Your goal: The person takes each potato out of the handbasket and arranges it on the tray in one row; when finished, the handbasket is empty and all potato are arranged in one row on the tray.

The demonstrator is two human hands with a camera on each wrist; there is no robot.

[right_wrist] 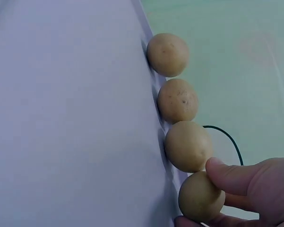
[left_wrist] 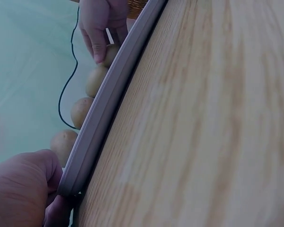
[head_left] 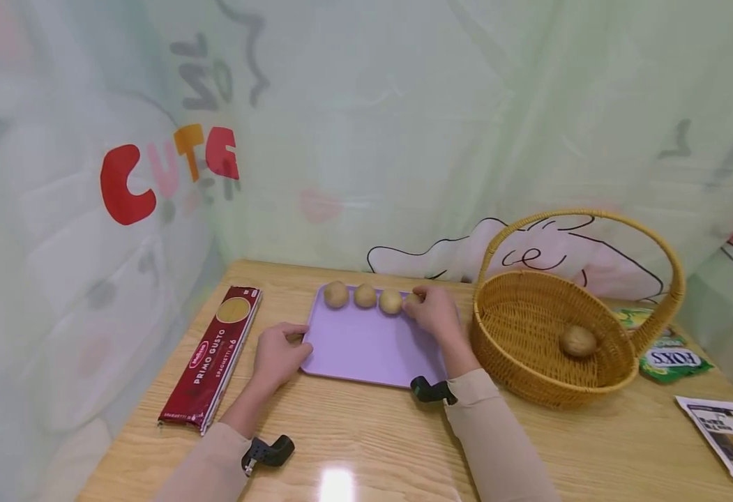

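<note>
A lilac tray [head_left: 372, 348] lies on the wooden table, with a row of round potatoes along its far edge. At the right end of that row, my right hand [head_left: 435, 314] grips a potato [right_wrist: 201, 196] between thumb and fingers. That potato sits right beside its neighbour [right_wrist: 189, 146] in the right wrist view. Two more potatoes, one in the middle [head_left: 365, 295] and one at the left end [head_left: 336, 294], continue the row. My left hand [head_left: 280, 354] pinches the tray's left rim near the front corner; the left wrist view shows its thumb at the rim.
Right of the tray stands a wicker basket [head_left: 492, 335] with a tall handle and one potato [head_left: 578, 341] inside. A red spaghetti pack [head_left: 215, 355] lies to the left. A green Fox's bag [head_left: 674, 359] and a white-and-brown packet [head_left: 725, 436] lie at the far right.
</note>
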